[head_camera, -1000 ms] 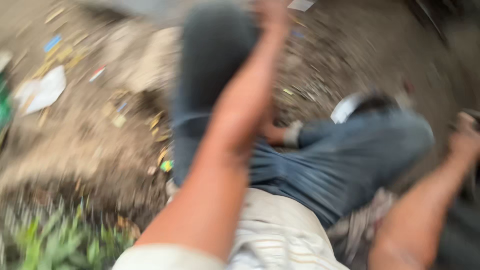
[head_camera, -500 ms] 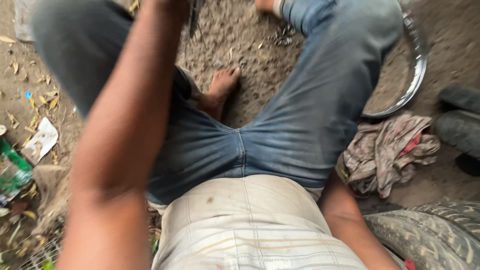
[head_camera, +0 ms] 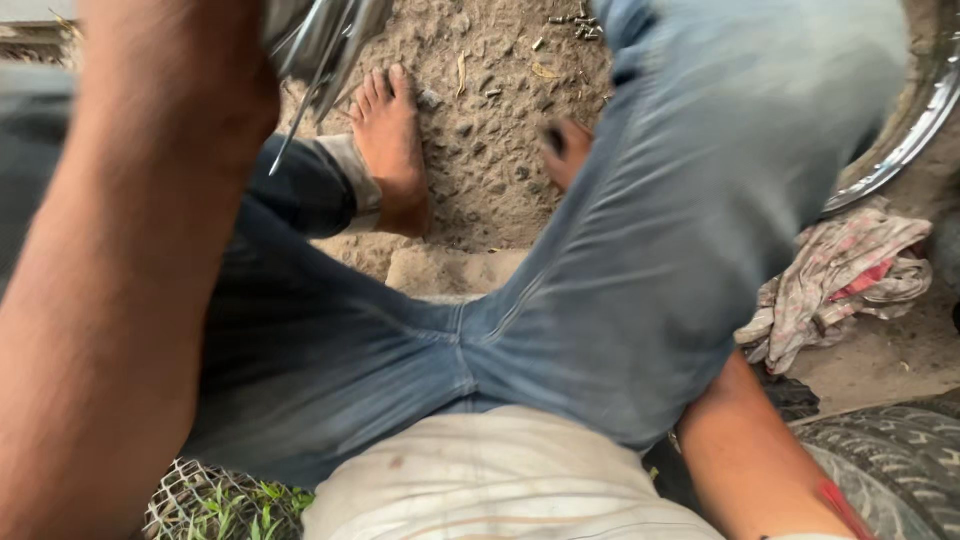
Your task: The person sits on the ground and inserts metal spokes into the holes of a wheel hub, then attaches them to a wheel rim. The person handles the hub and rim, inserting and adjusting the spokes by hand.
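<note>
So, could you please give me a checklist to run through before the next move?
1. Left hand's grip on the shiny metal part: cannot tell, the hand is out of frame.
2. Right hand free: cannot tell, it is hidden behind the thigh; only the right forearm shows.
3. Bare foot clear of the metal part: not ok, its thin end hangs close to the ankle.
4. Rag close by: ok, it lies between the chrome rim and the tyre.
5. Sharp view: not ok, blurred.
</note>
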